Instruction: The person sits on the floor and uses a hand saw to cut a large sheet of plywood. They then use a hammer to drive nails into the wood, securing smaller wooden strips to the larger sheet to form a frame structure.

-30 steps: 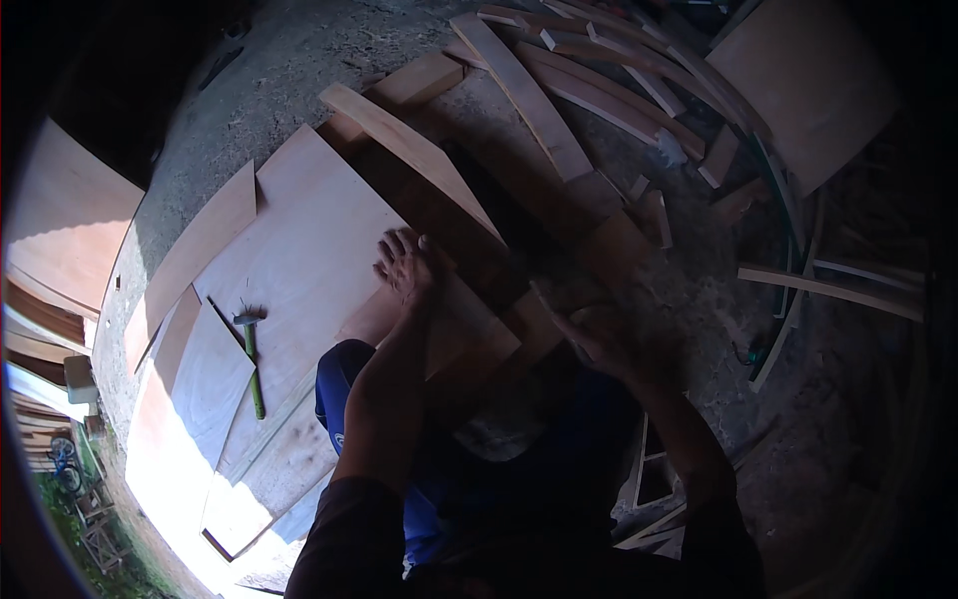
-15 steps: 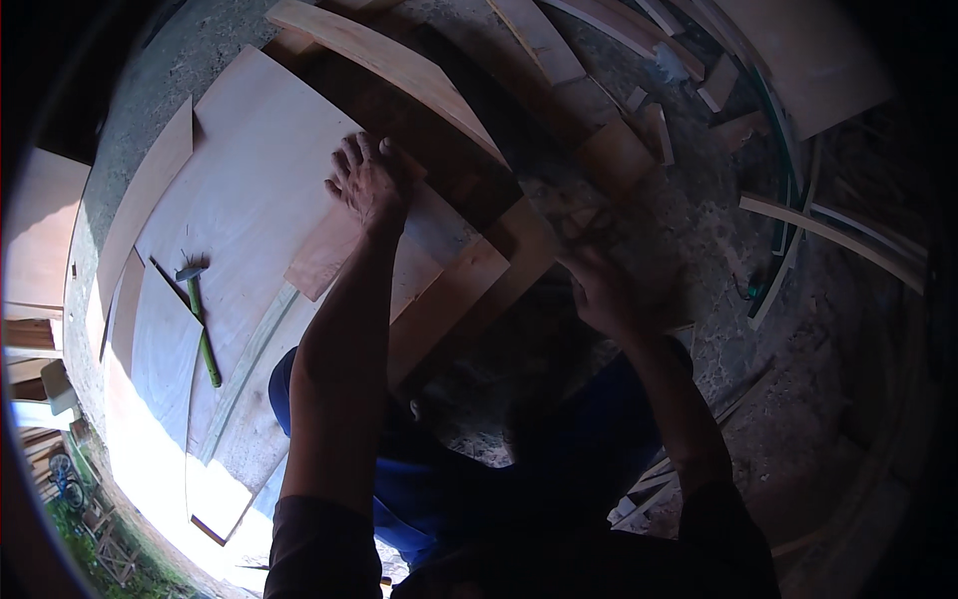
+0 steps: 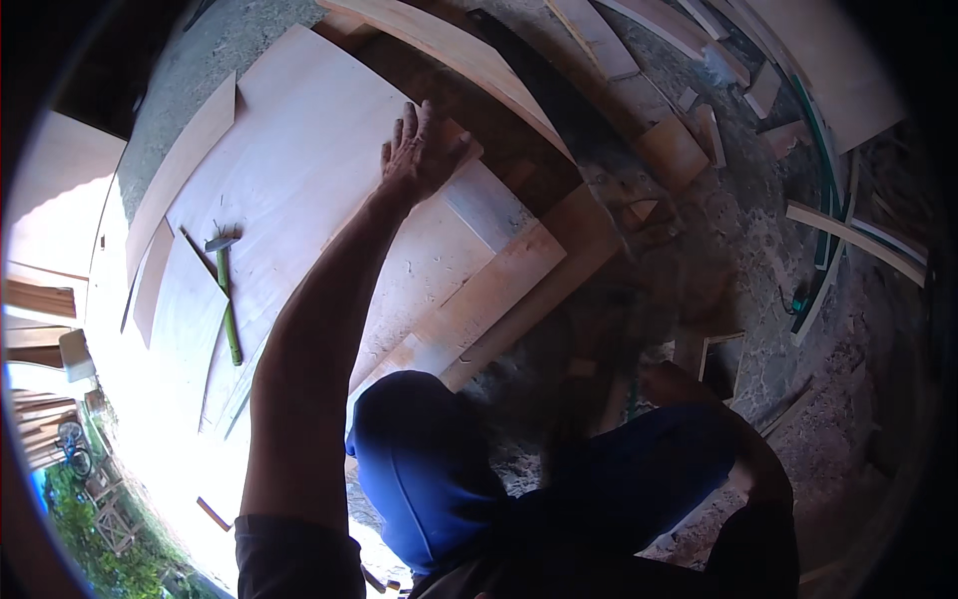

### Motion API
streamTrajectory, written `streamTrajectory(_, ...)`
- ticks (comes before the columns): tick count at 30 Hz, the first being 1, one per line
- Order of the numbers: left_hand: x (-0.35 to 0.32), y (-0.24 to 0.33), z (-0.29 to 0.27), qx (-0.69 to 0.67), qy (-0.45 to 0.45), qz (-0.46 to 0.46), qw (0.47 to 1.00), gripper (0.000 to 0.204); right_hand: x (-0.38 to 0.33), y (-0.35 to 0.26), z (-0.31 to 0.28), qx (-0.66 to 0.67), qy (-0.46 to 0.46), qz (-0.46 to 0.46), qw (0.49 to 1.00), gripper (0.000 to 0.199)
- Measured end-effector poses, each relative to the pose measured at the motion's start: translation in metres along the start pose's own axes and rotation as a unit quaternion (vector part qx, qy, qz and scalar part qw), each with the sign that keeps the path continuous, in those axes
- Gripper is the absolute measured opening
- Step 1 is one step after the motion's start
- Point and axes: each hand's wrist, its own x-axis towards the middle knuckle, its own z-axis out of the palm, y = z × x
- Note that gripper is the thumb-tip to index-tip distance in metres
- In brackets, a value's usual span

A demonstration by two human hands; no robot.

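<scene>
My left hand (image 3: pixel 421 160) reaches forward with its fingers spread, resting at the far edge of a pale plywood sheet (image 3: pixel 309 130). Beneath its palm a short wooden piece (image 3: pixel 467 148) shows in part; the forearm hides the rest. Low beside my right knee, my right hand (image 3: pixel 671 383) sits in deep shadow with its fingers seemingly curled. Whatever it grips is too dark to name. A hammer (image 3: pixel 230 299) with a green handle lies on the sheet, left of my left forearm. Short flat boards (image 3: pixel 499 285) line the sheet's near right edge.
A long curved-looking plank (image 3: pixel 469 60) lies past the sheet, alongside a black strip (image 3: pixel 559 90). Wood offcuts (image 3: pixel 674 155) litter the floor at the far right. Green-edged strips (image 3: pixel 828 220) stand further right. Bright sunlight falls on the left, near stacked timber (image 3: pixel 40 329).
My right hand has drawn back from the sheet's corner toward my right knee. The left hand has slid a little along the board, fingers lifting. The whole view has shifted slightly.
</scene>
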Motion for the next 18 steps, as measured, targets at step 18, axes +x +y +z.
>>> streamTrajectory(18, -0.253, -0.051, -0.057, -0.720, 0.024, -0.101, 0.686, 0.053, -0.009, 0.034, 0.132, -0.073, 0.265, 0.126, 0.953, 0.053)
